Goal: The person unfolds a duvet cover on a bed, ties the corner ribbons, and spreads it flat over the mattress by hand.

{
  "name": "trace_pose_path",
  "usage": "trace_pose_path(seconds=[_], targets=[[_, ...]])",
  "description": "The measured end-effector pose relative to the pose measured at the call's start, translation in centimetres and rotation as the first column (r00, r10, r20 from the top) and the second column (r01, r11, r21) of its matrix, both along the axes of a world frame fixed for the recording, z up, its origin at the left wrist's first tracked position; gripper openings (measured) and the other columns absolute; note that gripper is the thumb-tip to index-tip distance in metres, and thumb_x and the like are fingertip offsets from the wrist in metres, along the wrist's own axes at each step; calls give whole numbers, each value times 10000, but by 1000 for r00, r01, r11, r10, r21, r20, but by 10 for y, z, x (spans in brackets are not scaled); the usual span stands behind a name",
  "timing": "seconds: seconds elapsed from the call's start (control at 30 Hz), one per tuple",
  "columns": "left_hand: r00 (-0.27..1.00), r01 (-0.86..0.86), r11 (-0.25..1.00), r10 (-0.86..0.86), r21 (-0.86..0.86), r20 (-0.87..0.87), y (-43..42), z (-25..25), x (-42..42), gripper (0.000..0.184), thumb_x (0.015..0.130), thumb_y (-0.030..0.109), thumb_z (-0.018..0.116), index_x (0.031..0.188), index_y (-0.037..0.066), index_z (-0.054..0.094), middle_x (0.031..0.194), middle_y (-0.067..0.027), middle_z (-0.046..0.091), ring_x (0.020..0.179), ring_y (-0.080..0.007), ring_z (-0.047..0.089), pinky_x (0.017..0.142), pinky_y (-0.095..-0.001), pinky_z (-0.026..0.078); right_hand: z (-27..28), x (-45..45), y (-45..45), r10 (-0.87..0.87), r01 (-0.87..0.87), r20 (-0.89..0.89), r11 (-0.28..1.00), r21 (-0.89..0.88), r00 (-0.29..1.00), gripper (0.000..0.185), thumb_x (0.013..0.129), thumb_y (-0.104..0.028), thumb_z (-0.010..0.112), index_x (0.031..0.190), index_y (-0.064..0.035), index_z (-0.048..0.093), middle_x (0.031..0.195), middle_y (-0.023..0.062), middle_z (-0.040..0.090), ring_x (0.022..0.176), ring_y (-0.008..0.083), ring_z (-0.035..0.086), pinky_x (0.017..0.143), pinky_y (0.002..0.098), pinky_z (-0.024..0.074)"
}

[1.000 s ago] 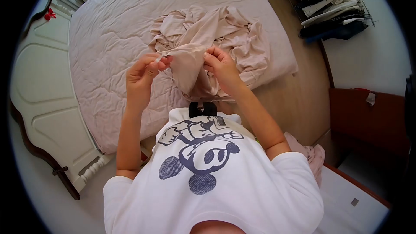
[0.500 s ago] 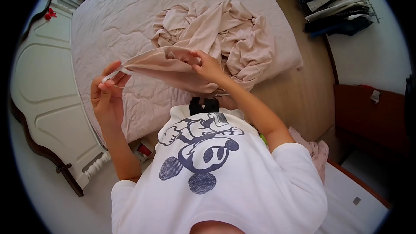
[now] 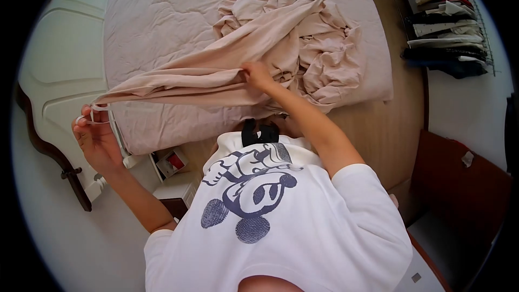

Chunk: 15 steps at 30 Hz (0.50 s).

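Observation:
A large pale pink bed sheet (image 3: 205,78) lies bunched on the bed, one end pulled out taut toward the headboard. At that end is a looped white strap (image 3: 100,109). My left hand (image 3: 100,140) has its fingertips closed on the strap, out past the mattress edge near the headboard. My right hand (image 3: 258,77) pinches the stretched cloth close to the crumpled heap. Much of the sheet's far part is hidden in its own folds.
Under the sheet is the bed (image 3: 157,16) with a pink quilted cover. A white headboard (image 3: 65,59) with dark trim stands at the left. Clothes hang on a rack (image 3: 448,38) at the right, above a wooden floor (image 3: 373,135). A nightstand (image 3: 178,186) stands beside the bed.
My left hand has moved left and down with the strap, drawing the sheet into a long stretch. My right hand stays on the cloth near the heap. The view has shifted slightly.

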State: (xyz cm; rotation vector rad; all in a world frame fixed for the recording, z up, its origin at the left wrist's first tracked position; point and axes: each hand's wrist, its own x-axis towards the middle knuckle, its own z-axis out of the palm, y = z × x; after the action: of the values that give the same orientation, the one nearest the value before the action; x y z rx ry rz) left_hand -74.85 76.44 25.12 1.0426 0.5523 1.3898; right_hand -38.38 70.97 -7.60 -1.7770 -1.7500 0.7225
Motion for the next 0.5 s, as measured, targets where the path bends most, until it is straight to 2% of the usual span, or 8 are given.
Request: trace_pose_path(seconds=[0.1, 0.2, 0.23, 0.3, 0.33, 0.4, 0.43, 0.5], targets=[[981, -169, 984, 174, -57, 83, 21, -13, -53, 148, 959, 142, 523, 1016, 23, 591, 1060, -107, 580, 1055, -237, 542, 1067, -415, 381, 36, -2, 18, -134, 141, -409, 990, -13, 902, 136, 852, -155, 590, 914, -52, 653, 721, 159, 603, 721, 334, 600, 671, 382, 466], [850, -512, 855, 492, -80, -186, 61, -79, -120, 184, 949, 150, 550, 1070, 12, 569, 1064, -120, 586, 1064, -227, 542, 1038, -402, 400, 78, 14, 47, -77, 79, -279, 997, -3, 957, 172, 871, -190, 582, 967, -70, 661, 866, 166, 651, 793, 354, 614, 710, 408, 479], [746, -635, 754, 541, -170, -388, 66, -105, -129, 212, 939, 160, 569, 1087, 8, 563, 1081, -122, 583, 1076, -226, 538, 1023, -389, 405, 95, 14, 53, -61, 77, -281, 996, 48, 958, 172, 869, -189, 580, 966, -72, 662, 873, 164, 653, 800, 350, 616, 711, 405, 480], [478, -842, 487, 471, -234, -741, 82, -147, -132, 276, 917, 178, 606, 1121, 0, 550, 1116, -127, 576, 1101, -224, 532, 994, -362, 414, 132, 14, 65, -41, 89, -281, 983, 158, 959, 173, 865, -187, 577, 964, -75, 665, 888, 161, 658, 814, 342, 620, 714, 399, 480], [405, -775, 629, 430, -54, -807, 82, -150, -104, 343, 888, 189, 646, 1150, -4, 537, 1150, -127, 562, 1114, -226, 528, 985, -357, 408, 149, 14, 71, 10, 40, -274, 984, 176, 962, 180, 862, -190, 579, 964, -70, 664, 884, 162, 658, 810, 335, 622, 711, 393, 480], [460, -457, 884, 332, 101, -824, 56, -138, -2, 466, 830, 181, 704, 1212, 13, 495, 1210, -117, 535, 1138, -214, 510, 986, -340, 397, 179, 9, 80, 118, -67, -256, 978, 198, 960, 193, 854, -198, 583, 965, -60, 663, 875, 165, 659, 802, 320, 627, 706, 380, 479], [486, -256, 957, 253, 141, -837, 42, -132, 49, 535, 802, 177, 733, 1243, 21, 474, 1241, -113, 521, 1150, -208, 500, 986, -332, 392, 189, 5, 85, 189, -141, -286, 973, 181, 939, 208, 855, -210, 587, 963, -49, 660, 862, 165, 660, 795, 305, 629, 706, 373, 479], [473, 37, 970, 194, 239, -859, 24, -129, 126, 678, 744, 170, 790, 1305, 38, 433, 1301, -104, 494, 1175, -196, 481, 987, -315, 382, 207, -6, 94, 325, -288, -354, 945, 153, 877, 242, 855, -234, 593, 959, -25, 655, 837, 163, 661, 780, 276, 633, 705, 360, 477]])
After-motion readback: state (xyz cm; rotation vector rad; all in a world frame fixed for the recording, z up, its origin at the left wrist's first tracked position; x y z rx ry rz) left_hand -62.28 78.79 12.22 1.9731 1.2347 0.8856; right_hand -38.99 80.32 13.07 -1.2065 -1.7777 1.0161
